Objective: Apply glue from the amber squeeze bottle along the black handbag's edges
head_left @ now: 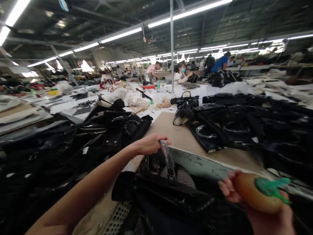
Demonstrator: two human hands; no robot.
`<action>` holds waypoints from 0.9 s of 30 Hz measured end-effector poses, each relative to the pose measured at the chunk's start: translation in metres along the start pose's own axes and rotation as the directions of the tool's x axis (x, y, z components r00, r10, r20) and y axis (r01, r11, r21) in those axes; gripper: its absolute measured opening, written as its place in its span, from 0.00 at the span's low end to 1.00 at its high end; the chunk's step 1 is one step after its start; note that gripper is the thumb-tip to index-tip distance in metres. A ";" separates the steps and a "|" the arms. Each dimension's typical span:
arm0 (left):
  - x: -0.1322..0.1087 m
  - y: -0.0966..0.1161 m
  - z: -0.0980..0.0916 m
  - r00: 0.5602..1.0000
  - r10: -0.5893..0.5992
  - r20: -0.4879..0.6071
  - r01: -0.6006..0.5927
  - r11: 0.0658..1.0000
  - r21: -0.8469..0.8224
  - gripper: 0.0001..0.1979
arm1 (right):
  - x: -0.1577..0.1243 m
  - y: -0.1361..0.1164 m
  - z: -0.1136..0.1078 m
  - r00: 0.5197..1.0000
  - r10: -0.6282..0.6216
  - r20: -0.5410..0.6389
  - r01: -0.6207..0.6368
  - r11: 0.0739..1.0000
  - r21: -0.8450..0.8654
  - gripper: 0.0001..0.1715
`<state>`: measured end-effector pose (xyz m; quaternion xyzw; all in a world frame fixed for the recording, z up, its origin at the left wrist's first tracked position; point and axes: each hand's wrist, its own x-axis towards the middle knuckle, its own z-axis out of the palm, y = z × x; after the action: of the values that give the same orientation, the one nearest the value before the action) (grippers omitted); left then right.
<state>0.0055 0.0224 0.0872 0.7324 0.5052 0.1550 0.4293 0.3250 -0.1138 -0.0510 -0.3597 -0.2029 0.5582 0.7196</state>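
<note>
My left hand [149, 144] is closed round the glossy strap [168, 158] of a black bag [168, 195] that lies in front of me at the near edge of the worktable [178, 133]. The strap is pulled up and away from the bag. My right hand [249, 202] at the lower right grips an orange-brown tool with a green part [262, 192], held just above the table's near edge. What kind of tool it is I cannot make out.
Heaps of black bags and bag parts [61, 147] lie on the left, and another heap of black bags [256, 127] lies on the right. A steel pole [171, 45] rises behind the table. Other people [181, 73] work at far tables covered with white material [132, 94].
</note>
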 end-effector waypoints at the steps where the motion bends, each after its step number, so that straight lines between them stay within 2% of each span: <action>1: 0.005 -0.008 0.020 0.997 -0.049 0.057 0.051 0.998 -0.037 0.16 | -0.007 0.004 0.006 0.995 0.095 -0.004 -0.094 0.992 0.084 0.39; 2: 0.011 -0.016 0.039 0.992 -0.075 0.098 0.082 0.995 -0.064 0.16 | -0.011 0.008 0.012 0.986 0.165 0.031 -0.168 0.978 0.126 0.38; 3: 0.019 -0.025 0.057 0.988 -0.086 0.126 0.097 0.992 -0.085 0.15 | -0.014 0.012 0.016 0.982 0.181 0.060 -0.187 0.973 0.136 0.36; 6: 0.047 -0.048 0.098 0.985 -0.084 0.152 0.103 0.987 -0.120 0.15 | -0.014 0.021 0.021 0.984 0.129 0.123 -0.149 0.973 0.177 0.30; 9: 0.073 -0.058 0.120 0.991 -0.056 0.120 0.070 0.991 -0.115 0.15 | -0.004 0.023 0.015 0.980 0.144 0.141 -0.186 0.914 0.359 0.29; 11: 0.079 -0.056 0.125 0.999 -0.004 0.049 0.008 0.996 -0.092 0.16 | 0.005 0.022 0.009 0.972 0.148 0.182 -0.210 0.897 0.390 0.29; 13: 0.073 -0.050 0.127 0.995 0.084 -0.052 -0.087 0.994 -0.059 0.21 | 0.014 0.020 0.002 0.967 0.151 0.204 -0.217 0.908 0.358 0.28; 14: 0.065 -0.047 0.127 0.982 0.165 -0.088 -0.168 0.985 -0.031 0.23 | 0.018 0.019 -0.001 0.968 0.154 0.197 -0.216 0.913 0.346 0.28; 16: 0.046 -0.042 0.128 0.930 0.362 -0.061 -0.362 0.932 0.020 0.22 | 0.025 0.018 -0.006 0.971 0.165 0.175 -0.215 0.919 0.330 0.27; 17: 0.036 -0.041 0.131 0.897 0.442 0.011 -0.442 0.897 0.027 0.22 | 0.028 0.018 -0.007 0.971 0.173 0.164 -0.218 0.922 0.319 0.28; 18: 0.028 -0.042 0.134 0.876 0.474 0.086 -0.478 0.878 0.028 0.25 | 0.030 0.019 -0.008 0.971 0.181 0.153 -0.221 0.926 0.307 0.28; 19: 0.021 -0.043 0.138 0.875 0.462 0.143 -0.471 0.881 0.040 0.30 | 0.032 0.019 -0.008 0.972 0.188 0.141 -0.222 0.930 0.293 0.28; 21: 0.013 -0.047 0.149 0.924 0.342 0.171 -0.359 0.929 0.084 0.37 | 0.036 0.019 -0.005 0.973 0.201 0.114 -0.225 0.939 0.261 0.30; 23: 0.012 -0.050 0.161 0.961 0.245 0.129 -0.260 0.958 0.118 0.32 | 0.038 0.019 0.000 0.973 0.215 0.081 -0.227 0.948 0.221 0.31; 24: 0.012 -0.051 0.167 0.960 0.254 0.116 -0.268 0.956 0.123 0.26 | 0.039 0.019 0.002 0.973 0.224 0.063 -0.232 0.952 0.199 0.31; 25: 0.013 -0.051 0.172 0.943 0.313 0.112 -0.326 0.937 0.127 0.19 | 0.040 0.018 0.005 0.972 0.232 0.044 -0.236 0.956 0.175 0.32; 26: 0.012 -0.050 0.177 0.908 0.405 0.107 -0.418 0.898 0.141 0.12 | 0.041 0.018 0.008 0.972 0.235 0.022 -0.236 0.960 0.151 0.31; 27: 0.011 -0.048 0.181 0.854 0.512 0.091 -0.520 0.836 0.173 0.08 | 0.042 0.017 0.010 0.973 0.232 -0.004 -0.230 0.965 0.128 0.31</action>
<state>0.1010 -0.0473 -0.0584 0.8822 0.2926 0.2006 0.3097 0.3186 -0.0694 -0.0618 -0.3398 -0.1171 0.6466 0.6729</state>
